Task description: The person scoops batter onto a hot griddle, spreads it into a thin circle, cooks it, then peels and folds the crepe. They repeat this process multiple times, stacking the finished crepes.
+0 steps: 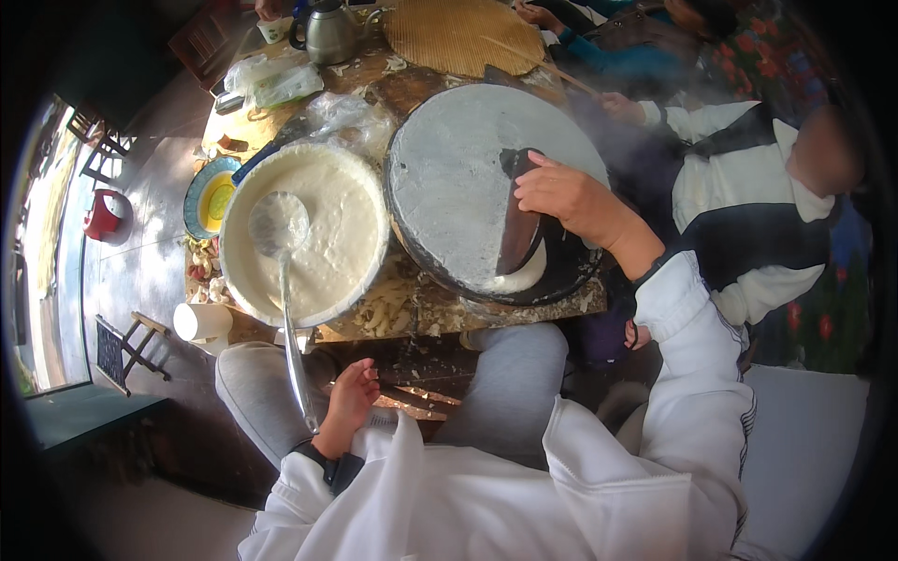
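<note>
My right hand (571, 194) grips the top edge of a dark flat scraper (519, 229), which stands on its edge on a round griddle (468, 140). A thin pale layer of batter coats most of the griddle, and a thicker white band of batter (522, 273) lies at the scraper's lower end. My left hand (354, 397) is above my lap, its fingers curled in with nothing visible in them. Beside its wrist ends the handle of a metal ladle (292, 346). The ladle's bowl rests in the batter of a large pale basin (374, 238) left of the griddle.
Left of the basin are a blue-rimmed dish (195, 201) with yellow liquid and a white cup (202, 322). Plastic bags (271, 82), a metal kettle (329, 33) and a round woven mat (458, 37) lie farther back. At the right, another person's hand (621, 107) holds a thin stick.
</note>
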`<state>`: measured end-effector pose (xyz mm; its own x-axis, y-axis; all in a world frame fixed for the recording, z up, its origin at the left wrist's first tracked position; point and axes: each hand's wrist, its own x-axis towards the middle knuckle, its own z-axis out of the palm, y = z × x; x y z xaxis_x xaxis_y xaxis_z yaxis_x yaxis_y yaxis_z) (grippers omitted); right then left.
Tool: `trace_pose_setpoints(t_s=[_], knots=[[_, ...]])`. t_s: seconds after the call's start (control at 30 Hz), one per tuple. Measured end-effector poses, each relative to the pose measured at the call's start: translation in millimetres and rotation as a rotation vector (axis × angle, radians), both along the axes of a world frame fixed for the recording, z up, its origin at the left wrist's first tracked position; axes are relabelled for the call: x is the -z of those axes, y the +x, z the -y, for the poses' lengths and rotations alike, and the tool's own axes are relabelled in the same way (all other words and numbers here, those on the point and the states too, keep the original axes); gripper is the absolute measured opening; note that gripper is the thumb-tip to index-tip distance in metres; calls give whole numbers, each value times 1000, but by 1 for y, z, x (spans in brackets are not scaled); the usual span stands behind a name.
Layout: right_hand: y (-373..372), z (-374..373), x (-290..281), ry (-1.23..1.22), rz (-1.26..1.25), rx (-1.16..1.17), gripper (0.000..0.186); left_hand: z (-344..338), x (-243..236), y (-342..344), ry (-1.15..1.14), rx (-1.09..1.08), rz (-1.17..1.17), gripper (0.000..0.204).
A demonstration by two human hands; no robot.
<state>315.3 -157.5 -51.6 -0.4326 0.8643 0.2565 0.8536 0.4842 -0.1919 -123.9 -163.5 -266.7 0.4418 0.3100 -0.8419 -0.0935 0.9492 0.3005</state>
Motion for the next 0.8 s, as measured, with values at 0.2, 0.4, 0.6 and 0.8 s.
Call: trace_pose_setpoints(t_s=[0.2,0.4,0.6,0.8], knots=[[-18,-2,26,-25,65,-150,9,1,1,2,3,1,26,17],[16,14,6,45,42,-40,7,0,2,4,-1,10,2,17],[-6,10,23,49,-4,-158,6,1,0,5,22,16,-22,19],[35,22,0,201,90,-50,4,2,4,2,34,15,-9,19]])
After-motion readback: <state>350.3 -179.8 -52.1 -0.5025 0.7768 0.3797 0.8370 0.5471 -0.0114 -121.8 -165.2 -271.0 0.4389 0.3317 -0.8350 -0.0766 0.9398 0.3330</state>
